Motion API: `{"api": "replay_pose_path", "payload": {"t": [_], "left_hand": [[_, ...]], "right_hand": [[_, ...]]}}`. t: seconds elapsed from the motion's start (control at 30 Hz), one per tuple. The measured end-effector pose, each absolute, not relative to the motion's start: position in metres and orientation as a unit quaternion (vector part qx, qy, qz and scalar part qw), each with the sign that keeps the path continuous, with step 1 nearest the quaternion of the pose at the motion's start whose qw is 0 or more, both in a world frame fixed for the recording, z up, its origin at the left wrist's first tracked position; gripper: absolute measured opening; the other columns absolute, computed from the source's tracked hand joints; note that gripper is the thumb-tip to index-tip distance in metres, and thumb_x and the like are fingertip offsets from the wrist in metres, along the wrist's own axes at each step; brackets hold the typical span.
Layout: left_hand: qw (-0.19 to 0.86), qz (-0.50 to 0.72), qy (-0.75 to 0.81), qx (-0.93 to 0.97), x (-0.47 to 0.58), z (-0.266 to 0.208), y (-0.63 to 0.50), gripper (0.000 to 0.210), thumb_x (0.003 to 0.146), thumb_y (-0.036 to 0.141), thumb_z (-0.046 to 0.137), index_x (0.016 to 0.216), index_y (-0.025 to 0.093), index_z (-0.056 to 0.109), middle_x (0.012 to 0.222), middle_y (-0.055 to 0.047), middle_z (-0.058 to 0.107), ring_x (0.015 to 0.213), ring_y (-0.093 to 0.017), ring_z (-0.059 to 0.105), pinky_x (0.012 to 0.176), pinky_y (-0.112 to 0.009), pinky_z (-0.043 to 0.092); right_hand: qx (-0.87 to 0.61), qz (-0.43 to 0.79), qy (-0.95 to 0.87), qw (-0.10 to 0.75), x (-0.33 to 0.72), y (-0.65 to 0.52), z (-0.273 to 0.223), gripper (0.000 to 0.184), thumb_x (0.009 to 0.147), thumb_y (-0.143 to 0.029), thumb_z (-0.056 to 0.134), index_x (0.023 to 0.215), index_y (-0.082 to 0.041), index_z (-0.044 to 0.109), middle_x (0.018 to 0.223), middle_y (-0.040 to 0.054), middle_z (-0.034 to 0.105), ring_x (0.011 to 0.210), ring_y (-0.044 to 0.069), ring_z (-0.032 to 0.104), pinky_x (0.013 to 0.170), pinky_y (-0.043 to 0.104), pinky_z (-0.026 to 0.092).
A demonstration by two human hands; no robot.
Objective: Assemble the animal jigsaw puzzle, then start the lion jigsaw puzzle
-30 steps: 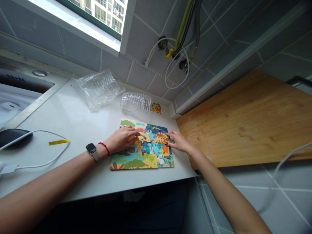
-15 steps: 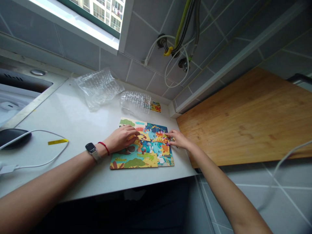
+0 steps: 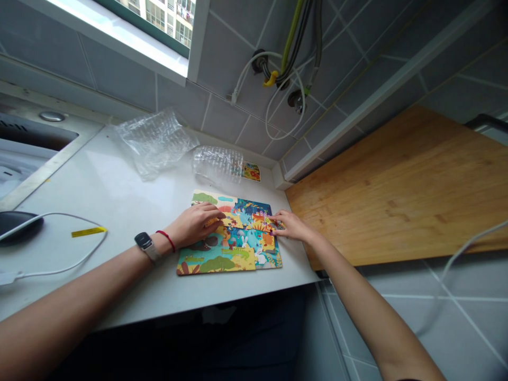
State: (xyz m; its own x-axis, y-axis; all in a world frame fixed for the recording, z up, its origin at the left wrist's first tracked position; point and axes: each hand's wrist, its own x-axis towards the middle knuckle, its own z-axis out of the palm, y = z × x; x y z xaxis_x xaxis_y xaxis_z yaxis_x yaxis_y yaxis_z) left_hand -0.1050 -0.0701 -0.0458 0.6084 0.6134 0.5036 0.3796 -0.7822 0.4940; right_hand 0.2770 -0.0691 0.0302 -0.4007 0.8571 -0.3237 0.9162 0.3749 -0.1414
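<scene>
A colourful animal jigsaw puzzle [image 3: 222, 262] lies flat on the white counter, its pieces joined into a rectangle. My left hand [image 3: 200, 222] rests on its left half, thumb and forefinger apart, with the fingertips on the yellow area. At the right edge, my right hand [image 3: 291, 226] has thumb and forefinger around the side of an orange puzzle piece [image 3: 261, 221], which seems to sit slightly over the others. Another orange piece [image 3: 269, 242] is just below it, looking a bit askew. My palms hide parts of the picture.
Clear bubble wrap [image 3: 154, 143] and a rolled bubble-wrap piece [image 3: 218, 163] lie behind the puzzle, beside a small picture card [image 3: 252, 171]. A wooden board [image 3: 397, 196] stands at the right. A white cable [image 3: 79, 259], yellow strip [image 3: 88, 232] and sink [image 3: 47, 153] are left.
The whole view has shifted slightly to the right, so things appear a little further left. Both hands keep almost the same places on the puzzle.
</scene>
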Motion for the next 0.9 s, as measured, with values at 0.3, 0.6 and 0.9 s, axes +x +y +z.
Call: {"api": "replay_pose_path", "payload": {"t": [0.3,0.6,0.9], "left_hand": [[0.178,0.337,0.286,0.879,-0.105,-0.047,-0.070,0.027,0.105,0.032,0.048,0.107,0.021,0.071,0.101,-0.007,0.075,0.094,-0.024,0.067,0.086,-0.039,0.054],[0.183,0.340,0.291,0.876,-0.105,-0.051,-0.069,0.026,0.105,0.033,0.048,0.107,0.021,0.072,0.102,-0.007,0.075,0.097,-0.024,0.067,0.087,-0.040,0.054],[0.194,0.348,0.288,0.871,-0.104,-0.046,-0.070,0.026,0.105,0.033,0.050,0.105,0.021,0.073,0.100,-0.008,0.074,0.095,-0.024,0.066,0.086,-0.038,0.054]], "right_hand": [[0.553,-0.160,0.817,0.044,0.270,-0.096,0.035,0.051,0.085,-0.031,0.081,0.135,-0.024,0.071,0.120,0.0105,0.068,0.107,0.026,0.069,0.095,0.037,0.055],[0.566,-0.153,0.808,0.057,0.262,-0.094,0.029,0.050,0.084,-0.024,0.083,0.133,-0.028,0.072,0.125,0.0096,0.066,0.117,0.028,0.066,0.104,0.041,0.053],[0.632,-0.105,0.767,-0.005,0.224,-0.164,0.010,0.078,0.097,-0.064,0.058,0.162,-0.026,0.039,0.169,0.0132,0.033,0.157,0.035,0.030,0.125,0.054,0.032]]}}
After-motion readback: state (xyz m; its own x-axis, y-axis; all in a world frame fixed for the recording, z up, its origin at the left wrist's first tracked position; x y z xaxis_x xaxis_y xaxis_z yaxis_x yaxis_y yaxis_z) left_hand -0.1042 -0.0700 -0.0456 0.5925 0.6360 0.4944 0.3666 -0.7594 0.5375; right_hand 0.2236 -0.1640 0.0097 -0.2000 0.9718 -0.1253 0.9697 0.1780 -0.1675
